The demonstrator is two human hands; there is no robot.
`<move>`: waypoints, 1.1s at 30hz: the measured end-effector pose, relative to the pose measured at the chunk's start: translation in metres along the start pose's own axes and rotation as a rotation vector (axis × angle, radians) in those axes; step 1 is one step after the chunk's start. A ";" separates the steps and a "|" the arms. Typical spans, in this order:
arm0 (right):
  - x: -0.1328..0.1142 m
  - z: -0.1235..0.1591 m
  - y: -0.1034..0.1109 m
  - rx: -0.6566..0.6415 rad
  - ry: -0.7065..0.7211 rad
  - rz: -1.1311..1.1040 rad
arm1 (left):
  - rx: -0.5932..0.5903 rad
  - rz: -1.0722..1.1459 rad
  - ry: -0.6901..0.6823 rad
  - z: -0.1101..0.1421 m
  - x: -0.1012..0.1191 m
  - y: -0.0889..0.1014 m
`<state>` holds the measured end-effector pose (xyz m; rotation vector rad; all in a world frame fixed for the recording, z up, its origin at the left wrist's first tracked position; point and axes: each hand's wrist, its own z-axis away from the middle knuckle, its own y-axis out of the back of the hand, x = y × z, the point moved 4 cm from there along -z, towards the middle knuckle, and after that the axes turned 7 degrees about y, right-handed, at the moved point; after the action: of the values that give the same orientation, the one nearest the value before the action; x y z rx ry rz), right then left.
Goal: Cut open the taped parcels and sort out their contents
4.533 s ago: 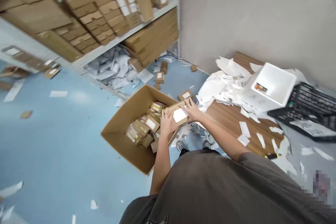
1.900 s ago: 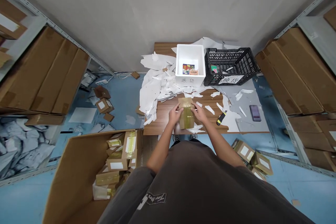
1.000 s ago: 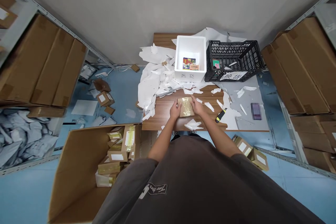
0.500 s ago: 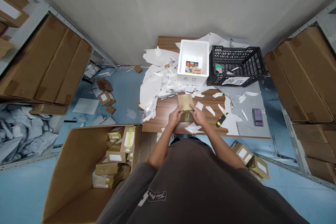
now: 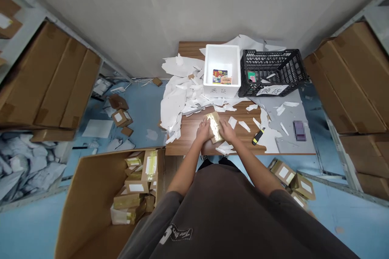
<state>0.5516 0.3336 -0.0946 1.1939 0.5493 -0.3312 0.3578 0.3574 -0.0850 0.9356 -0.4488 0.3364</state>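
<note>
A small cardboard box point(image 5: 215, 126) with shiny clear tape along it lies slightly turned on the wooden table, close to its front edge. My left hand point(image 5: 204, 130) grips the box's left side, and my right hand point(image 5: 226, 130) presses against its right side. Both hands have their fingers closed around it. White paper scraps point(image 5: 225, 148) lie just in front of the box and beside it. To the right of my right hand rests a black and yellow box cutter point(image 5: 258, 136), touched by neither hand.
Behind the box stand a white bin point(image 5: 222, 66) holding colourful packets and a black plastic crate point(image 5: 272, 73). Torn white paper point(image 5: 173, 103) heaps on the table's left. A large open carton point(image 5: 91, 194) with taped boxes stands at front left. Shelves with cartons point(image 5: 355, 77) flank both sides.
The small box has turned from square-on to slanted, and a shiny taped face now shows on top. My hands have shifted to grip its two sides. The view has moved slightly.
</note>
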 end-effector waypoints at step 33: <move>0.242 0.099 0.058 0.354 -0.605 -0.227 | -0.177 -0.394 0.263 -0.007 0.016 -0.012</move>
<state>0.8034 0.2704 -0.1598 1.2897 0.0929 -0.9770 0.3791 0.3580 -0.0891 0.7724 -0.0462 0.0563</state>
